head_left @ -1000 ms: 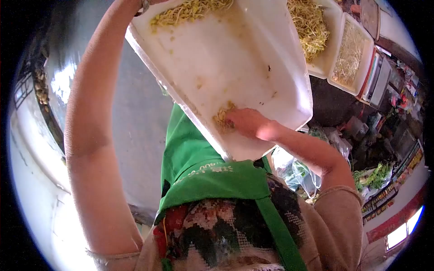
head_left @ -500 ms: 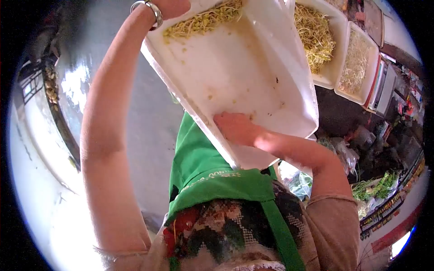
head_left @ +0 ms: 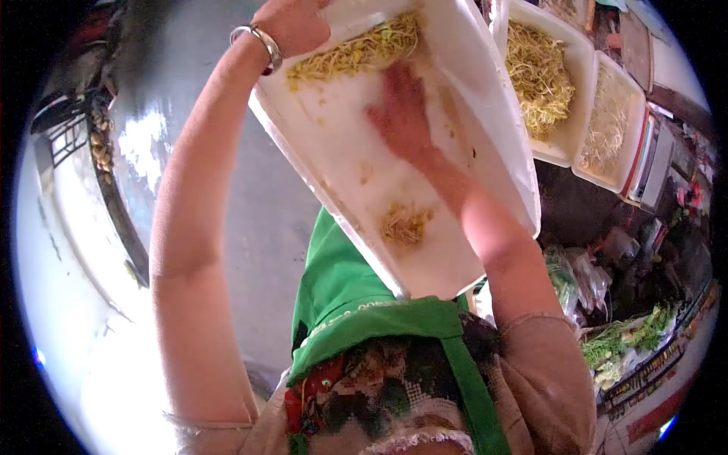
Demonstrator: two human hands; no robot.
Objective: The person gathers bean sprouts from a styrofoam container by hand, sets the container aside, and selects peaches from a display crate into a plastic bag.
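Observation:
A deep white box [head_left: 341, 144], tilted towards me, lies against my green apron [head_left: 341, 273]. My left hand [head_left: 294, 29], with a metal bangle at the wrist, is closed on the box's far left rim; its fingertips are partly hidden. Inside the box, my right hand [head_left: 400, 112] is slightly blurred, fingers stretched out over the white bottom. Just beyond its fingertips is a band of bean sprouts [head_left: 356, 53] along the far wall. A small clump of sprouts [head_left: 406, 224] sits on the bottom at the near end, below my right forearm.
Right of the box stand a white tub of yellowish sprouts [head_left: 538, 83] and another tub with paler sprouts [head_left: 607, 114]. Leafy greens [head_left: 629, 337] and plastic bags [head_left: 588, 280] lie at the lower right. Grey floor [head_left: 254, 227] shows at left.
My right hand has moved from the near end of the box to its far end and its fingers have opened. A small clump of sprouts now lies where it was.

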